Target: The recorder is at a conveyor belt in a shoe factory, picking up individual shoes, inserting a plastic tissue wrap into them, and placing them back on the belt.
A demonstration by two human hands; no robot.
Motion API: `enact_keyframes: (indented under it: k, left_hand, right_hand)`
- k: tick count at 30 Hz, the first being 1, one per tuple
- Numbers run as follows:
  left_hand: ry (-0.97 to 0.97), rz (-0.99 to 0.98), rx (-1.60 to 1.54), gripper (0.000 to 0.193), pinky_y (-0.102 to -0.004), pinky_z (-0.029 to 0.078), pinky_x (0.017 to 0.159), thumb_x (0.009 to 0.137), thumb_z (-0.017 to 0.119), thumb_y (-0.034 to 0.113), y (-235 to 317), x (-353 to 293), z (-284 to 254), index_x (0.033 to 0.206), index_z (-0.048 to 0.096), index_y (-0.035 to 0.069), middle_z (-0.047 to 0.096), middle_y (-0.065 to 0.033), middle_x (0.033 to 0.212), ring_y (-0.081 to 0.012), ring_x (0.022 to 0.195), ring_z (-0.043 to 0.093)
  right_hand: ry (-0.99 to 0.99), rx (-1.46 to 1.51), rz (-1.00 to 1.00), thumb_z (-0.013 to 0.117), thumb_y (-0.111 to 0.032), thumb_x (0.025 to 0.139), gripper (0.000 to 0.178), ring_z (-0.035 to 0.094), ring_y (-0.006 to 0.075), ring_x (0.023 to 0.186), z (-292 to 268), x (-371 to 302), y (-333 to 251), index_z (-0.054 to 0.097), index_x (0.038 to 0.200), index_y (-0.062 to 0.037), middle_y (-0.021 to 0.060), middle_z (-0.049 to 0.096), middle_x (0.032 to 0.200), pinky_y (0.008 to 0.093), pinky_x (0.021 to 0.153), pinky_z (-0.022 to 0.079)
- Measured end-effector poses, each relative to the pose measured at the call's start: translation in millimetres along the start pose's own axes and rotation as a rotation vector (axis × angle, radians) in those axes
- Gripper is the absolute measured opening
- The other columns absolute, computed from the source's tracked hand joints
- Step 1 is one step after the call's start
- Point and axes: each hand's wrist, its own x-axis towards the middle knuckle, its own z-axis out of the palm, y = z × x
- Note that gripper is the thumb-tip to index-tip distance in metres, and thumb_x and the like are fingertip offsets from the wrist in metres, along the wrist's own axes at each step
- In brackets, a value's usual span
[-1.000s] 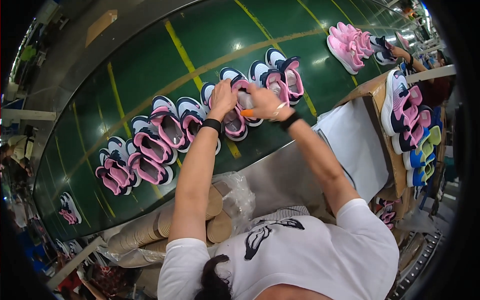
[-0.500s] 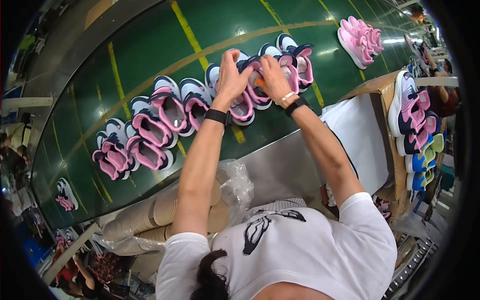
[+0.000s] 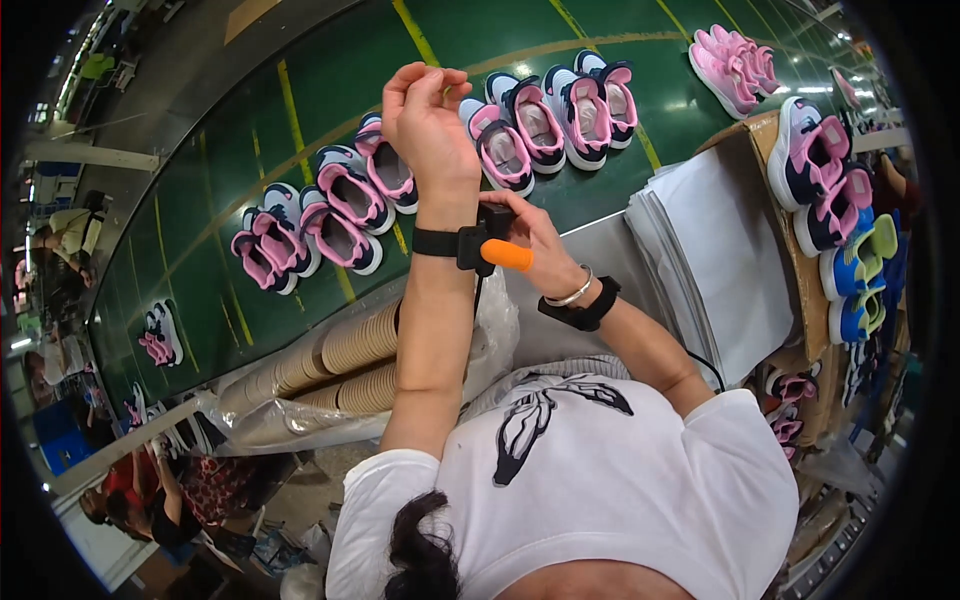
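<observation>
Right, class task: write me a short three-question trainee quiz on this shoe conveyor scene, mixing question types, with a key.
1. True or false: the left hand is gripping a shoe.
2. Multiple choice: the right hand touches A) the paper stack, B) the black band with an orange part on the left wrist, C) a pink shoe.
3. Fill in: the pink and navy shoes lie on a ____ conveyor belt.

Key: 1 false, it is raised and empty; 2 B; 3 green.

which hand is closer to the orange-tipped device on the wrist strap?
Right. The right hand touches the orange-tipped device strapped on the left wrist; the left hand is raised above it, fingers curled.
</observation>
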Motion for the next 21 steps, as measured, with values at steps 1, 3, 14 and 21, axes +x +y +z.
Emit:
enact_keyframes:
  k: [1, 3, 14, 21]
  left_hand:
    - [0.037, 0.076, 0.130, 0.017, -0.0310, 0.052, 0.069, 0.081, 0.054, -0.006, 5.5, -7.1, 3.6, 0.096, 0.052, 0.001, 0.058, -0.0093, 0.083, -0.0230, 0.074, 0.062]
    - [0.002, 0.240, 0.275, 0.014, -0.0288, 0.050, 0.065, 0.079, 0.055, -0.006, 12.2, -25.1, 11.8, 0.090, 0.054, 0.002, 0.058, -0.0075, 0.080, -0.0201, 0.069, 0.061]
    - [0.015, -0.166, -0.105, 0.017, -0.0300, 0.050, 0.068, 0.076, 0.058, -0.007, 47.4, -85.3, 35.4, 0.090, 0.052, 0.001, 0.057, -0.0068, 0.082, -0.0215, 0.076, 0.060]
    - [-0.599, 1.334, 1.036, 0.010, -0.0213, 0.046, 0.064, 0.076, 0.061, -0.007, 56.5, -117.5, 8.7, 0.080, 0.057, 0.002, 0.060, -0.0020, 0.078, -0.0111, 0.070, 0.056]
  right_hand:
    - [0.000, -0.013, -0.002, 0.070, -0.005, 0.080, 0.048, 0.055, 0.0071, 0.094, 2.8, -6.2, -1.2, 0.046, 0.121, 0.0009, 0.0027, 0.057, 0.103, 0.0229, 0.081, 0.048]
    - [-0.007, -0.126, -0.061, 0.069, -0.007, 0.081, 0.045, 0.055, 0.0066, 0.093, 8.8, -19.3, -1.2, 0.048, 0.120, 0.0004, 0.0021, 0.057, 0.105, 0.0227, 0.079, 0.048]
    - [-0.105, -0.064, 0.087, 0.072, -0.018, 0.082, 0.036, 0.052, 0.0047, 0.088, 46.7, -96.3, 1.0, 0.053, 0.109, -0.0031, -0.0001, 0.058, 0.095, 0.0223, 0.078, 0.045]
    - [-0.235, -0.263, 0.011, 0.072, -0.015, 0.080, 0.044, 0.053, 0.0077, 0.094, 40.4, -100.6, 11.7, 0.050, 0.116, -0.0032, 0.0038, 0.058, 0.101, 0.0247, 0.081, 0.045]
